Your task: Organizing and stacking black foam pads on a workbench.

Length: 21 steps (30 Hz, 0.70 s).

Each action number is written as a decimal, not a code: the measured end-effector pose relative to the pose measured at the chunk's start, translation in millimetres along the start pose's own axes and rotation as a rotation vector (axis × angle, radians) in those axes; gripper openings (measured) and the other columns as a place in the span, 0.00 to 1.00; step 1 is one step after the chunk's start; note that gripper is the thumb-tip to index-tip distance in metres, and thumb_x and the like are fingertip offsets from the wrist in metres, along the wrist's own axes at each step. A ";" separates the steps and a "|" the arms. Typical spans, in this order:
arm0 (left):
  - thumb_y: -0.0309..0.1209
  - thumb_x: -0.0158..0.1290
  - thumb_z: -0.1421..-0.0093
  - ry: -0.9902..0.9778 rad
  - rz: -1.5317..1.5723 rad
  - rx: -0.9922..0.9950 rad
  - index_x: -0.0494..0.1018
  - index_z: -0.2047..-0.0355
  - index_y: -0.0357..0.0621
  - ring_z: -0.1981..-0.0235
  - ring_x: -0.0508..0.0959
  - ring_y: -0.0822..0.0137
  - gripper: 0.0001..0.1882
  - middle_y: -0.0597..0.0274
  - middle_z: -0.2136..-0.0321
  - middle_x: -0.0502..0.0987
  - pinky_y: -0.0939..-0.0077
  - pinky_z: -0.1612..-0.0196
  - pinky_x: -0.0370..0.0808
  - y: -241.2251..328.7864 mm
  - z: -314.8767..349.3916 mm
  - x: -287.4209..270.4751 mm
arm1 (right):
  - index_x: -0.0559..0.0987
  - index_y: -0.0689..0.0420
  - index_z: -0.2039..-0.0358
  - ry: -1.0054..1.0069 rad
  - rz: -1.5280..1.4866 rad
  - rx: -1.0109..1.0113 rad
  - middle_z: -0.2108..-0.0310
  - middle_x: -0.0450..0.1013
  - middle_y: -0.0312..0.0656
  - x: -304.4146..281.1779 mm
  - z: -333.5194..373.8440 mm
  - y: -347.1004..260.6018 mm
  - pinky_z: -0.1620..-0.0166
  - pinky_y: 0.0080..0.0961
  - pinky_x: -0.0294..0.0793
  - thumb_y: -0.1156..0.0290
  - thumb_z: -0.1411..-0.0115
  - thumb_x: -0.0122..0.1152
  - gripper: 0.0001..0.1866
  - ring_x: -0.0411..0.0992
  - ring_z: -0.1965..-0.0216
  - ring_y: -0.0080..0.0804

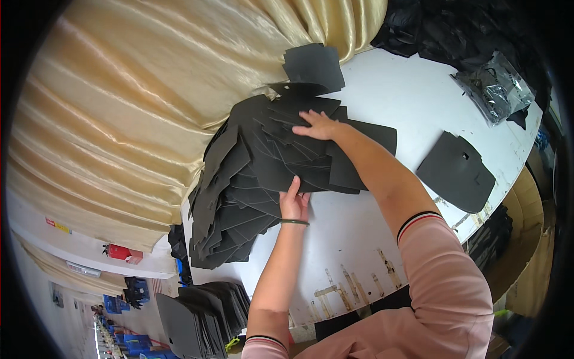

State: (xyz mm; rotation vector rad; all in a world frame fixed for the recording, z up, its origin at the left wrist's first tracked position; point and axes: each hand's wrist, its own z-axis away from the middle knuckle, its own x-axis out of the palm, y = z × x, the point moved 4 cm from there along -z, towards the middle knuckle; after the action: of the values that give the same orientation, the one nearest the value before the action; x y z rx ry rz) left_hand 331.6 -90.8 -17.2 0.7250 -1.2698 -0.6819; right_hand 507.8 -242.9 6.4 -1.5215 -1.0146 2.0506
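Observation:
A large heap of thin black die-cut sheets (239,185), overlapping at many angles, lies on the white table. At the heap's near edge my left hand (294,204) grips the rim of a black sheet (278,178), thumb on top and fingers partly hidden beneath. My right hand (317,127) rests palm-down on the far part of the heap, its fingers spread and holding nothing. A single black sheet (459,172) with a small square hole lies apart on the right. Another small group of sheets (314,67) sits beyond the heap.
A gold curtain (119,119) hangs along the table's far left side. Clear plastic bags with dark contents (496,88) lie at the far right, near black bundled material (454,30). Stacked black panels (206,317) stand below left. A cardboard box (526,221) is beside the right edge.

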 end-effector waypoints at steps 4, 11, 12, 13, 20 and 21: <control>0.25 0.56 0.42 0.107 -0.030 -0.002 0.65 0.47 0.40 0.59 0.78 0.63 0.22 0.57 0.55 0.74 0.72 0.63 0.81 -13.0 -13.1 8.1 | 0.47 0.36 0.32 0.056 0.060 -0.037 0.30 0.35 0.40 27.2 10.8 5.6 0.38 0.69 0.38 0.26 0.52 0.47 0.52 0.32 0.30 0.52; 0.22 0.57 0.44 0.161 -0.068 0.006 0.67 0.49 0.38 0.59 0.78 0.62 0.21 0.57 0.55 0.75 0.72 0.61 0.79 -31.3 13.5 4.8 | 0.51 0.38 0.33 0.077 0.054 -0.097 0.30 0.39 0.44 37.8 64.3 15.5 0.39 0.69 0.40 0.27 0.51 0.47 0.49 0.35 0.31 0.55; 0.21 0.57 0.44 0.179 -0.094 0.015 0.67 0.49 0.38 0.59 0.78 0.62 0.22 0.57 0.54 0.75 0.72 0.59 0.78 -30.8 25.7 -0.4 | 0.51 0.39 0.33 0.087 0.062 -0.110 0.31 0.39 0.45 41.6 79.0 12.6 0.39 0.69 0.42 0.30 0.49 0.48 0.47 0.36 0.31 0.56; 0.20 0.57 0.45 0.193 -0.120 0.020 0.67 0.48 0.38 0.58 0.78 0.62 0.22 0.57 0.54 0.75 0.72 0.57 0.77 -30.5 41.4 -3.7 | 0.52 0.39 0.33 0.101 0.070 -0.119 0.31 0.40 0.46 43.8 98.6 9.6 0.40 0.69 0.43 0.32 0.47 0.49 0.45 0.37 0.32 0.57; 0.15 0.53 0.44 0.152 -0.001 -0.020 0.64 0.45 0.42 0.51 0.73 0.62 0.26 0.57 0.49 0.71 0.69 0.49 0.73 -27.5 186.9 -36.3 | 0.52 0.43 0.33 0.103 0.046 -0.174 0.31 0.41 0.50 90.5 241.8 -13.8 0.40 0.68 0.43 0.39 0.45 0.53 0.44 0.37 0.32 0.59; 0.15 0.53 0.44 0.168 0.004 -0.029 0.64 0.45 0.42 0.51 0.73 0.62 0.26 0.57 0.49 0.71 0.69 0.49 0.73 -27.9 206.1 -47.9 | 0.52 0.43 0.33 0.097 0.054 -0.174 0.31 0.41 0.50 101.5 261.0 -17.7 0.40 0.68 0.43 0.40 0.45 0.54 0.44 0.36 0.32 0.59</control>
State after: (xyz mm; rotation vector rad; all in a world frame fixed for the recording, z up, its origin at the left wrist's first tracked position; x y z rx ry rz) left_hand 119.2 -90.8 -37.9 0.7402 -1.1054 -0.6221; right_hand 227.7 -245.0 -8.2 -1.7349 -1.1516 1.9458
